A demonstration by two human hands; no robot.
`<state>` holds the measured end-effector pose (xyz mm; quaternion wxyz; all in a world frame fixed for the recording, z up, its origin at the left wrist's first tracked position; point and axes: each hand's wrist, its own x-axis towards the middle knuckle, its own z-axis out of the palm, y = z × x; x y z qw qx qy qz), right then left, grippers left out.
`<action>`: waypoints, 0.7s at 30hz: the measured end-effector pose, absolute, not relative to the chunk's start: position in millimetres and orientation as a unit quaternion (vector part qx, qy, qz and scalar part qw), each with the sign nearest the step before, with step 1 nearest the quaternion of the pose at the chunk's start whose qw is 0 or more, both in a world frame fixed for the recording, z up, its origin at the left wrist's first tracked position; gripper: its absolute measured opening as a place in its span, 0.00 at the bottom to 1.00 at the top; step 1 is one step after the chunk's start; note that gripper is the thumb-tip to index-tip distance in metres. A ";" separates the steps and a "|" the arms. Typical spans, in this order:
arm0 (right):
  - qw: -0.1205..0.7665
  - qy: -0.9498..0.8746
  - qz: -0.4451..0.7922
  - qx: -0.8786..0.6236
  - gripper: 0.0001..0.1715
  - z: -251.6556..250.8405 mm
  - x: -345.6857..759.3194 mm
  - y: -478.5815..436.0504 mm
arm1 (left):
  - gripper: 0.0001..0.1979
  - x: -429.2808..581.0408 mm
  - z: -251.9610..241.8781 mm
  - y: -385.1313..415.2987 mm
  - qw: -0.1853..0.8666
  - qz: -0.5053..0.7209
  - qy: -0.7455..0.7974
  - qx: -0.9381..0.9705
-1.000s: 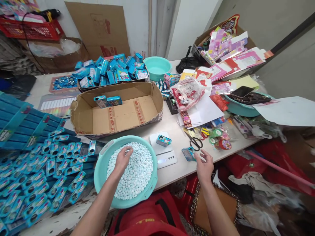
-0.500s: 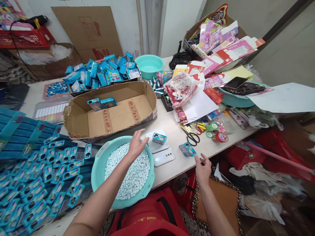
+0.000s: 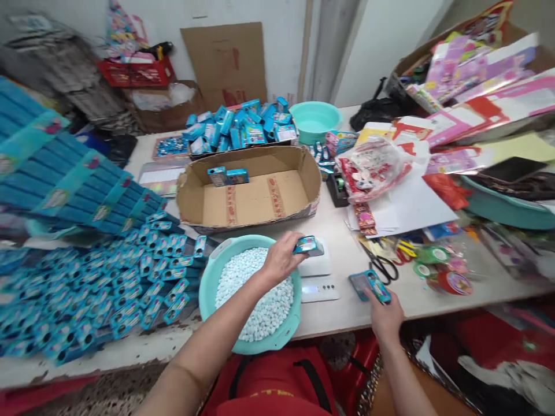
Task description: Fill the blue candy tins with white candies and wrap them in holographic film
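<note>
My left hand is closed on the left end of a small blue candy box, which is over the white digital scale. At the table's front edge, my right hand has its fingers on the right end of another blue box; its thumb side is partly hidden. Under my left forearm stands a turquoise basin holding many small pale blue-white pellets. Behind the basin is an open cardboard box with two blue boxes lying against its back wall.
Rows of blue boxes crowd the left side, with taller blue stacks behind. More blue boxes are heaped at the back. Black scissors, tape rolls and a plastic bag lie to the right.
My left hand has moved right from above the basin and taken hold of the box at the scale. My right hand has closed on the box near it. The view has turned left.
</note>
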<state>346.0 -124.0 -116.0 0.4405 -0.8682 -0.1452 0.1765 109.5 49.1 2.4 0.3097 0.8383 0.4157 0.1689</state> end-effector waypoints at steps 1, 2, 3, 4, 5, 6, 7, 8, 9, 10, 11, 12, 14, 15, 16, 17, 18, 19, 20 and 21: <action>0.445 -0.153 0.176 -0.864 0.32 -111.8 343.4 -120.9 | 0.15 84.0 22.4 42.9 0.319 0.191 0.425 0.826; 0.453 -0.165 0.180 -0.858 0.32 -107.4 339.3 -116.5 | 0.15 55.6 42.1 34.5 0.330 0.191 0.437 0.815; 0.462 -0.180 0.190 -0.848 0.33 -103.0 333.7 -110.8 | 0.14 25.0 59.5 24.1 0.342 0.166 0.456 0.805; 0.470 -0.197 0.205 -0.835 0.33 -99.0 326.5 -103.8 | 0.14 -7.2 72.6 12.1 0.355 0.128 0.473 0.796; 0.477 -0.219 0.225 -0.821 0.33 -95.9 318.4 -95.6 | 0.14 -40.0 79.5 -0.9 0.365 0.080 0.493 0.785; 0.481 -0.243 0.248 -0.805 0.33 -94.2 309.7 -86.4 | 0.15 -72.3 79.1 -14.2 0.364 0.034 0.522 0.770; 0.483 -0.269 0.268 -0.789 0.32 -94.0 301.3 -76.5 | 0.17 -102.6 71.1 -27.3 0.356 -0.004 0.549 0.756; 0.480 -0.295 0.286 -0.775 0.31 -95.5 293.7 -66.3 | 0.19 -129.6 56.2 -39.7 0.337 -0.029 0.582 0.740; 0.479 -0.312 0.298 -0.765 0.30 -98.2 287.2 -56.4 | 0.20 -152.1 36.1 -51.4 0.309 -0.045 0.619 0.721; 0.477 -0.323 0.307 -0.758 0.30 -101.7 282.1 -47.4 | 0.20 -169.4 12.9 -62.1 0.283 -0.060 0.653 0.700; 0.474 -0.329 0.313 -0.754 0.30 -105.3 278.3 -39.7 | 0.20 -181.4 -11.2 -72.0 0.265 -0.071 0.676 0.684; 0.471 -0.333 0.317 -0.753 0.30 -108.5 275.8 -33.8 | 0.19 -188.6 -34.2 -81.0 0.245 -0.067 0.690 0.678; 0.468 -0.338 0.324 -0.749 0.32 -112.2 274.0 -28.2 | 0.18 -192.2 -71.8 -95.8 0.181 -0.033 0.711 0.678; 0.470 -0.341 0.327 -0.745 0.35 -112.5 274.5 -28.5 | 0.19 -190.8 -85.5 -101.4 0.141 -0.014 0.720 0.680; 0.476 -0.343 0.329 -0.740 0.38 -112.1 276.1 -30.7 | 0.20 -188.5 -95.7 -105.8 0.099 0.007 0.725 0.681; 0.484 -0.342 0.328 -0.736 0.41 -111.3 278.5 -34.8 | 0.21 -186.3 -103.1 -109.0 0.060 0.029 0.729 0.681; 0.492 -0.337 0.325 -0.734 0.42 -110.4 281.8 -40.4 | 0.22 -184.6 -108.2 -111.2 0.025 0.052 0.730 0.681; 0.499 -0.329 0.318 -0.735 0.41 -109.9 285.7 -47.4 | 0.23 -183.6 -111.6 -112.6 -0.002 0.078 0.728 0.681; 0.503 -0.319 0.311 -0.741 0.39 -110.0 290.2 -55.3 | 0.23 -183.4 -113.6 -113.6 -0.022 0.102 0.726 0.680; 0.504 -0.306 0.304 -0.749 0.37 -110.9 295.0 -63.9 | 0.23 -183.8 -114.5 -114.5 -0.036 0.120 0.726 0.676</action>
